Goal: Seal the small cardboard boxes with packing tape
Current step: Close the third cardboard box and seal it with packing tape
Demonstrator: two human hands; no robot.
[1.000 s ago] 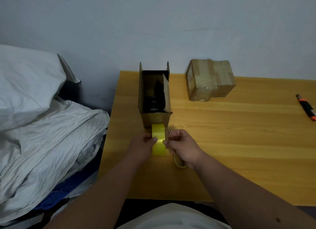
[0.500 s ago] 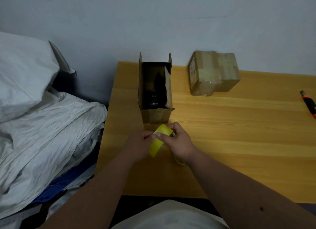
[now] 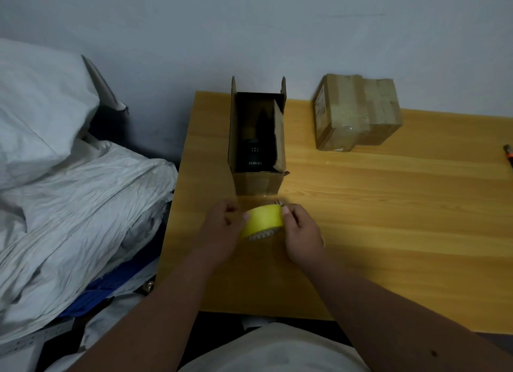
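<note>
- Tape roll point(image 3: 262, 221), yellow, sits between my two hands just above the near part of the tabletop point(image 3: 388, 218), in front of the open box.
- My left hand point(image 3: 222, 227) holds the roll's left side, thumb tip on the yellow band, fingers curled.
- My right hand point(image 3: 301, 230) grips the roll's right side, fingers curled round its edge; something thin and pale sticks out at the fingertips, too blurred for me to name.
- Open cardboard box point(image 3: 256, 138) stands just beyond the roll, near the tabletop's left edge, its flaps raised; a black item marked "AUBURN" point(image 3: 254, 149) lies inside.
- Taped cardboard boxes point(image 3: 356, 111) stand to the right by the wall point(image 3: 249, 24), touching each other, well apart from the open box.
- Orange-and-black tool point(image 3: 508, 156) shows at the far right edge, mostly cut off.
- Crumpled white bedding point(image 3: 69, 191) is piled to the left of the tabletop.
</note>
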